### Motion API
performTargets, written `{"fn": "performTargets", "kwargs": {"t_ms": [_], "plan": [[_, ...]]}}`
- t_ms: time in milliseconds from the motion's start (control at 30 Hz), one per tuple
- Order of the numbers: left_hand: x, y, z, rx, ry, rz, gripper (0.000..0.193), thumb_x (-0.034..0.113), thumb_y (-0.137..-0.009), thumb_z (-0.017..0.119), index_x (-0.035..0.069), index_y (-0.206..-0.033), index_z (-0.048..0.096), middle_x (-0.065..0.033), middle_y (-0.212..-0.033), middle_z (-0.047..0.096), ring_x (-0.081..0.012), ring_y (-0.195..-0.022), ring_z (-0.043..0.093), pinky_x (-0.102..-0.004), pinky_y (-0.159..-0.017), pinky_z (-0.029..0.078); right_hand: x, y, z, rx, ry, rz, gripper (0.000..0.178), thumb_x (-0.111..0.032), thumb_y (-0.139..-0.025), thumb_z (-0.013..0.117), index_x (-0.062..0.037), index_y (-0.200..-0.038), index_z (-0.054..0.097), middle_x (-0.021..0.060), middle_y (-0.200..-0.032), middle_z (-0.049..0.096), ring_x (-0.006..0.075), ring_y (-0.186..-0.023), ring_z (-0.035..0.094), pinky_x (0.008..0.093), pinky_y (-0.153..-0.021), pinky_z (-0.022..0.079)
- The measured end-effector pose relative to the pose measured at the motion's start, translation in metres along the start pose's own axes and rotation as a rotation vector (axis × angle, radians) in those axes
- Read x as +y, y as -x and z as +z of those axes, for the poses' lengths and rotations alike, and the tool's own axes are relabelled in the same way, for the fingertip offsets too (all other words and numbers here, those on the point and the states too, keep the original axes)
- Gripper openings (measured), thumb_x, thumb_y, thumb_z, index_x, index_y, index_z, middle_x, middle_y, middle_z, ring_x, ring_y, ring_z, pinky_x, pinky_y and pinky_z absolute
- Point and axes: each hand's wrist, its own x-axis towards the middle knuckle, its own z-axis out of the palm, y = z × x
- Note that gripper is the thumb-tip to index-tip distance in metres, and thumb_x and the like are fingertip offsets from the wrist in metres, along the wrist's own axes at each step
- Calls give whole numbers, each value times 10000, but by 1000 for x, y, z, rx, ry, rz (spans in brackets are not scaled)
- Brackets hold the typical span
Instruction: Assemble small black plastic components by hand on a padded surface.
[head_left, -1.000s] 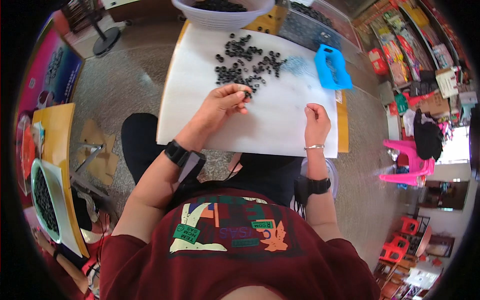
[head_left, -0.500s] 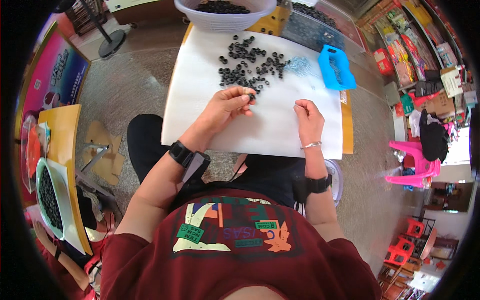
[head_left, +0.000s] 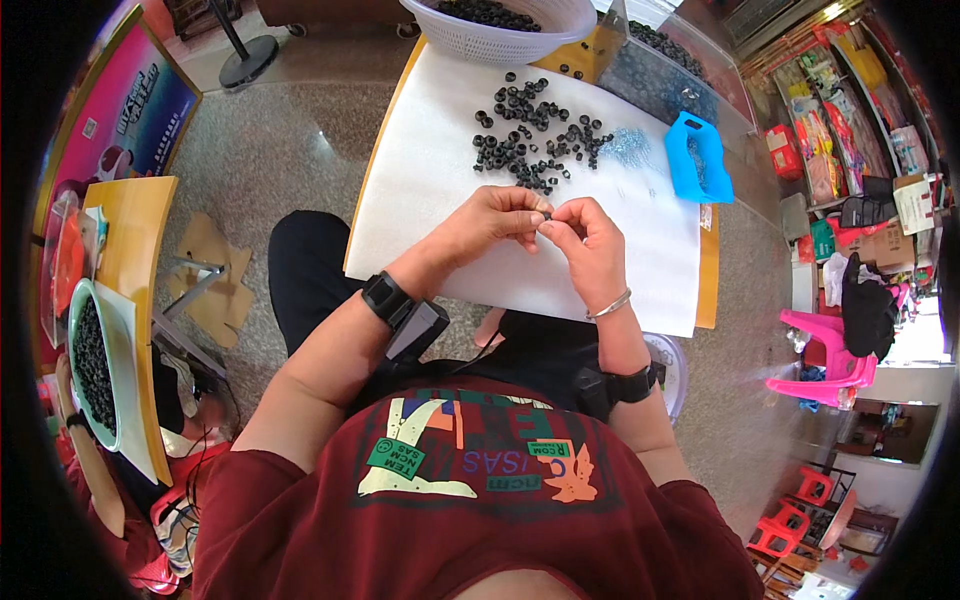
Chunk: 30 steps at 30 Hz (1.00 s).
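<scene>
Both hands meet over the white sheet (head_left: 420, 190) on the table. My left hand (head_left: 490, 222) pinches a small black plastic part (head_left: 546, 215) between thumb and fingertips. My right hand (head_left: 590, 245) has its thumb and forefinger pressed together against that same part; whether it also grips something tiny is hidden by the fingers. Just beyond them lie loose black ring-like parts (head_left: 515, 152) in a scattered heap. To the right of the heap is a small pile of thin silvery pieces (head_left: 628, 148), and a blue scoop-like tray (head_left: 715, 184) holds more of them.
A pale plastic basket (head_left: 480, 40) and a clear bin (head_left: 655, 88), both with black parts, stand at the table's far edge. On the left, another table (head_left: 135, 230) bears a basin (head_left: 118, 400) of black parts, beside a person's arm (head_left: 98, 480). A pink stool (head_left: 825, 350) stands right.
My right hand has moved left to meet my left hand at the black part. The left hand has shifted slightly right in the picture, and the whole view has shifted a little.
</scene>
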Motion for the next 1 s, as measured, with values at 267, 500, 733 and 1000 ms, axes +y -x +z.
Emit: {"fn": "performTargets", "kwargs": {"t_ms": [267, 500, 733, 1000], "plan": [[13, 6, 3, -166, -38, -151, 139, 119, -888, 597, 14, -974, 623, -32, -849, 621, -101, -683, 606, -211, -682, 494, 3, -4, -14, -222, -364, 185, 168, -75, -777, 706, -59, -835, 549, -21, -752, 552, 63, -726, 513, 206, -680, 433], [9, 5, 5, -174, 127, -134, 134, 106, -880, 601, 10, -972, 591, -52, -881, 620, -115, -681, 612, -225, -671, 516, 11, -24, -20, -81, -366, 177, 124, -133, -820, 667, -36, -874, 614, -8, -768, 588, 77, -709, 526, 221, -667, 433], [10, 6, 6, -151, 146, -144, 153, 88, -883, 588, -2, -1006, 577, -80, -897, 623, -133, -680, 619, -245, -680, 530, 38, -54, -6, 185, 326, -154, 108, -103, -779, 636, -45, -861, 676, 78, -821, 627, 204, -711, 588, 322, -672, 470], [-1, 0, -2, -55, 207, -63, 169, 60, -897, 558, -17, -1045, 580, -91, -927, 621, -132, -741, 616, -266, -707, 539, 43, -60, 0, 104, 511, -301, 129, -85, -770, 621, -48, -886, 665, 99, -827, 627, 258, -783, 597, 357, -721, 480]]}}
